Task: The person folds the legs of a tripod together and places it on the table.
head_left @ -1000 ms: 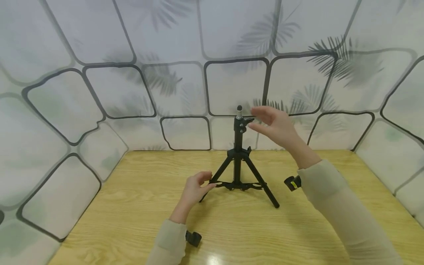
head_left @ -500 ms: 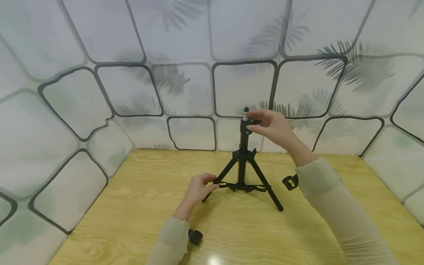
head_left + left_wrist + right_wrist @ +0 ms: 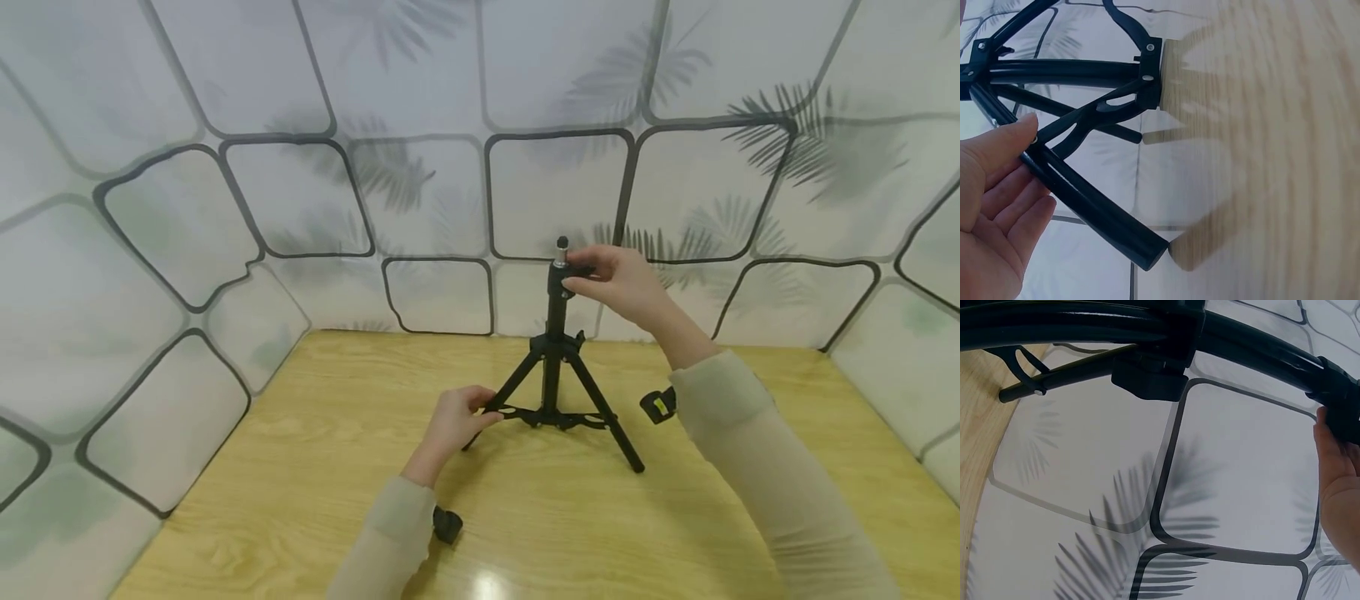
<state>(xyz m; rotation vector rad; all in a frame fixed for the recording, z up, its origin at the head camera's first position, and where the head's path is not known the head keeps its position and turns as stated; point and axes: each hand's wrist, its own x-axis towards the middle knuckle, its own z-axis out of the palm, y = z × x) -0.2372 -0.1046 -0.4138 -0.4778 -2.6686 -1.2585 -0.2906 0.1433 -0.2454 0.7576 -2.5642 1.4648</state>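
Observation:
A black tripod light stand stands upright on the table with its legs spread and a silver spigot at its top. My left hand holds the stand's left leg low down, near the brace; in the left wrist view its thumb lies on the leg and the fingers reach behind it. At the top collar, my right hand pinches the tightening knob between thumb and fingers. Only part of that hand shows at the right edge of the right wrist view, fingertips against the dark knob.
The stand is on a light wooden table. Behind it and at both sides rises a pale cloth backdrop printed with dark outlines and palm leaves. Small black wrist cameras sit below each cuff, the right one close to the stand's right leg.
My right hand has come in from just right of the collar and taken hold of the knob. The left hand has closed in on the left leg. The head view has shifted slightly.

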